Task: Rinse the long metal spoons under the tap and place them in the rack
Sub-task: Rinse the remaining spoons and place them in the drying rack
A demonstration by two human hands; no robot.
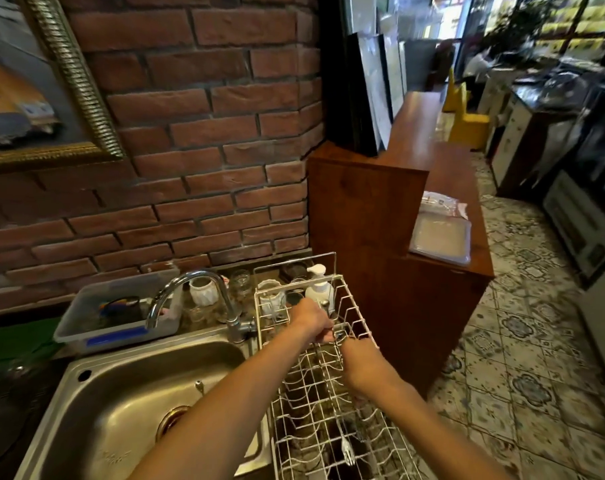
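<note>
A white wire dish rack (358, 308) stands to the right of the steel sink (128, 386). A long thin metal spoon (328, 389) with a twisted shaft lies lengthwise in the rack, its forked end (348, 452) pointing toward me. My left hand (311, 320) is over the rack's far part, fingers closed on the spoon's upper end. Just to the right and nearer me, my right hand (363, 363) is curled over the rack wires; its fingers are hidden. The chrome tap (190, 284) arcs over the sink, and no water is visible.
Behind the sink sit a grey plastic tub (97, 317), a white ceramic cup (202, 289), glasses and a white pump bottle (318, 287). A brick wall rises behind. A wooden counter (363, 220) with a lidded plastic box (439, 240) stands right of the rack.
</note>
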